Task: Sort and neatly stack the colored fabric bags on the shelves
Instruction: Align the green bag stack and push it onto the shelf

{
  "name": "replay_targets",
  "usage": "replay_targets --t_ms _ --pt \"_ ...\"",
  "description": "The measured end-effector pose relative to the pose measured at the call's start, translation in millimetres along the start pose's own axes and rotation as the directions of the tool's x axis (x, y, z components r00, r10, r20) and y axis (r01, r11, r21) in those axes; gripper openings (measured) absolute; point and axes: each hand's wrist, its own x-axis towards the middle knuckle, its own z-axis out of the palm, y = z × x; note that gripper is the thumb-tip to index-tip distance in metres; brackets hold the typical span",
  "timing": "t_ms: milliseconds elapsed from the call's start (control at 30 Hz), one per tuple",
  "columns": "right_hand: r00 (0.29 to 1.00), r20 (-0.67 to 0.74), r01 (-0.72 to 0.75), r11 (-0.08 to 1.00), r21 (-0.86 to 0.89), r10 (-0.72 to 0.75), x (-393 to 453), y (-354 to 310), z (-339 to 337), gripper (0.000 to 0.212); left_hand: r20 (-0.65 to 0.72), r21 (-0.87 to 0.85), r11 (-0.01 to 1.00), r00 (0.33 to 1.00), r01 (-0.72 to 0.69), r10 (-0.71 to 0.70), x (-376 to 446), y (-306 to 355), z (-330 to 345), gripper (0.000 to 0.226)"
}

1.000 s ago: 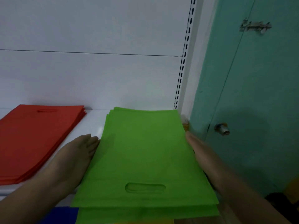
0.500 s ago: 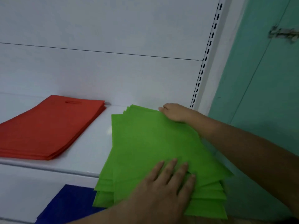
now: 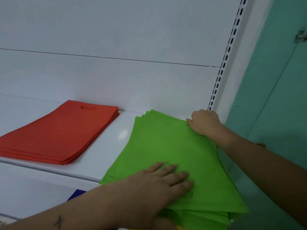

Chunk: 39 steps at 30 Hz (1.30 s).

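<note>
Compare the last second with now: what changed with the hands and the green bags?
The hands left the green stack's sides: left hand now presses flat on top, right hand grips its far corner. The stack sits skewed and fanned, overhanging the shelf. The red stack stayed put.
</note>
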Motion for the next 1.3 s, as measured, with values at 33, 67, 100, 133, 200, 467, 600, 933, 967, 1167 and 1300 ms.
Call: replay_targets --t_ms 33,67,100,133,200,467,600,933,967,1167,1300 --pt "1.000 0.007 -0.005 0.998 -0.058 0.005 -3 2 -2 0.042 0.009 0.003 1.000 1.000 0.005 -0.005 1 -4 1 0.085" --pt "1.000 0.023 -0.010 0.996 -0.083 0.012 -6 4 -1 0.039 0.025 -0.015 1.000 1.000 0.007 -0.007 1 -10 0 0.086" --pt "0.999 0.035 -0.023 0.997 -0.074 0.025 -8 7 1 0.036 0.045 -0.054 0.999 0.999 0.006 -0.003 -1 -16 -3 0.085" --pt "0.999 0.039 -0.036 0.999 -0.029 0.038 -9 10 4 0.036 0.058 -0.104 0.995 0.998 -0.004 0.010 -3 -22 -6 0.083" --pt "0.998 0.019 -0.055 0.982 0.181 0.053 -4 11 8 0.043 0.089 -0.153 0.988 0.995 -0.035 0.049 -6 -29 -12 0.080" --pt "0.949 0.251 -0.020 0.760 0.650 -0.189 46 -51 -1 0.064 -0.008 0.131 0.991 1.000 -0.010 0.011 16 3 10 0.070" --pt "0.941 0.268 -0.047 0.701 0.711 -0.208 64 -59 -5 0.070 -0.066 0.164 0.987 0.998 -0.007 0.018 19 -5 9 0.084" --pt "0.935 0.128 0.109 0.614 0.782 -0.330 60 -71 -2 0.055 -0.026 -0.004 0.982 0.982 -0.188 0.188 22 -25 -9 0.093" --pt "0.943 0.107 0.113 0.602 0.790 -0.317 60 -69 -4 0.053 -0.044 -0.001 0.972 0.971 -0.237 0.237 22 -24 -12 0.089" --pt "0.951 0.164 0.098 0.756 0.647 -0.263 54 -68 12 0.060 -0.020 -0.026 0.990 0.990 -0.137 0.137 22 -19 5 0.100" --pt "0.946 0.143 0.137 0.761 0.634 -0.290 45 -71 4 0.053 -0.034 0.001 0.991 0.991 -0.132 0.132 19 -16 9 0.094"
